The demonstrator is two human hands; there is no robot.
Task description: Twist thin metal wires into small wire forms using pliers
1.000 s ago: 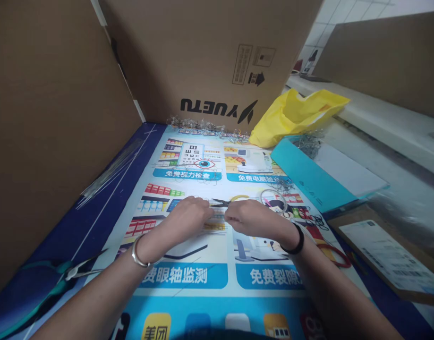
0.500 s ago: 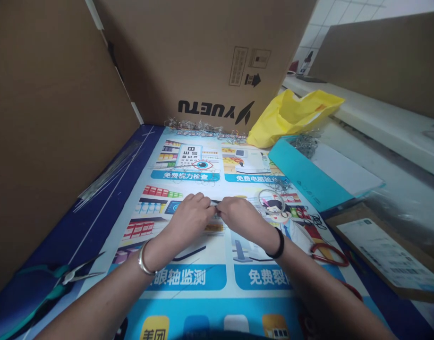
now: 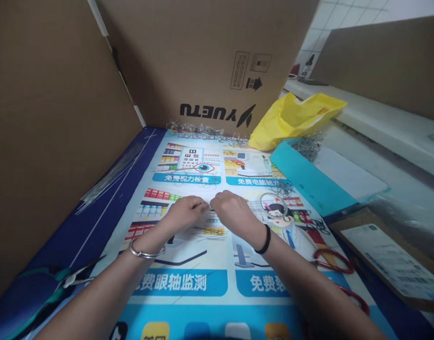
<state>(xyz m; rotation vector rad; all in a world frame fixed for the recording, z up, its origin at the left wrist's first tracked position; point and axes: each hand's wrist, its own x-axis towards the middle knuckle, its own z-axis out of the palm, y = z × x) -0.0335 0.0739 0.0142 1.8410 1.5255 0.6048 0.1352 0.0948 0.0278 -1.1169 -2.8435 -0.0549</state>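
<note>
Over the middle of the printed poster sheet (image 3: 188, 255), my left hand (image 3: 188, 211) and my right hand (image 3: 231, 208) almost meet at the fingertips. Both are closed in a pinch. A tiny pale piece shows between them, too small to name. Thin wires lie on the sheet just beyond the hands. A clear ring (image 3: 273, 206), perhaps a roll of tape, lies to the right of my right hand. Green-handled pliers (image 3: 66, 278) rest with jaws apart beside my left forearm. Red-handled scissors (image 3: 333, 260) lie partly under my right forearm.
Cardboard panels (image 3: 202, 61) stand at the back and left. Tangled wire pieces (image 3: 195, 127) line the back edge. Straight wires (image 3: 110, 177) lie at left. At right are a yellow bag (image 3: 298, 118), a turquoise folder (image 3: 309, 179) and a labelled brown parcel (image 3: 390, 259).
My left hand has turned and shifted slightly left, its fingers now pointing right. My right hand has moved a little left and up. The bracelet has tilted on the left wrist.
</note>
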